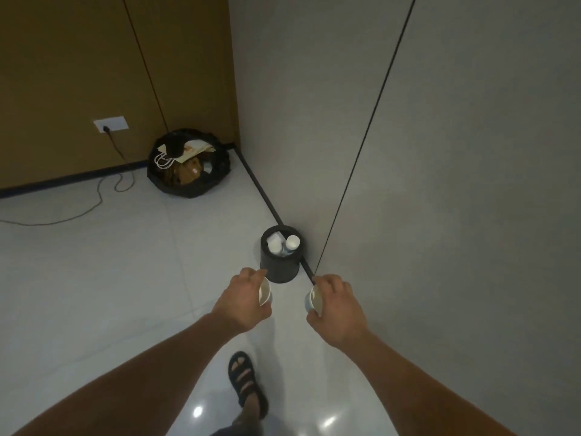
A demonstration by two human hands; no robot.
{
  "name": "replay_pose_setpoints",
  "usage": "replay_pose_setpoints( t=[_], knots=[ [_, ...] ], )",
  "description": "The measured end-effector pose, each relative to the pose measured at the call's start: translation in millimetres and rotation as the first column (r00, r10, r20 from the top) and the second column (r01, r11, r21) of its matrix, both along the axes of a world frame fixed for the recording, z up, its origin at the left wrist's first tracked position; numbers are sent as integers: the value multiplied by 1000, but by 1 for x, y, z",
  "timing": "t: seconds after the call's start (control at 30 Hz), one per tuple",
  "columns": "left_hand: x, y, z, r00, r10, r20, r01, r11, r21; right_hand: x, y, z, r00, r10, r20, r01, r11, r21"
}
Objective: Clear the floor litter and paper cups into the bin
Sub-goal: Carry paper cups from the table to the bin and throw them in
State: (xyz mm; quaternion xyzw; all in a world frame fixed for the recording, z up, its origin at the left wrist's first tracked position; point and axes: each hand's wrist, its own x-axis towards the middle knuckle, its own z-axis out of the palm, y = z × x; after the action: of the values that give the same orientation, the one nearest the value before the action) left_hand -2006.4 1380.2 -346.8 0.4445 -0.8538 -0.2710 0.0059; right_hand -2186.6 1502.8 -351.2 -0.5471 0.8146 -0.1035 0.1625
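Each hand, left hand (243,297) and right hand (336,302), grips a paper cup (265,293); the small bin (279,265) ahead looks nearly full, so dropped cups may bounce out.

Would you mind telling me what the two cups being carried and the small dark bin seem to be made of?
The left-hand cup looks like paper: thin rim, pale matte inside, bluish outside. The right-hand cup looks the same. The small bin seems matte black plastic, possibly coated metal; its side shows no gloss.
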Motion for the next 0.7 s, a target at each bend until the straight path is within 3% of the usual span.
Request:
replay_pose_setpoints(
  t=[0.37,0.7],
  knots=[
    [-84,-191,-15,998,-59,-36,61,997,49,-71,-155,-15,989,-150,8,150,989,13],
    [-151,-299,-124,998,60,4,-60,984,167,-138,-284,-136,962,-194,192,180,979,91]
  ],
)
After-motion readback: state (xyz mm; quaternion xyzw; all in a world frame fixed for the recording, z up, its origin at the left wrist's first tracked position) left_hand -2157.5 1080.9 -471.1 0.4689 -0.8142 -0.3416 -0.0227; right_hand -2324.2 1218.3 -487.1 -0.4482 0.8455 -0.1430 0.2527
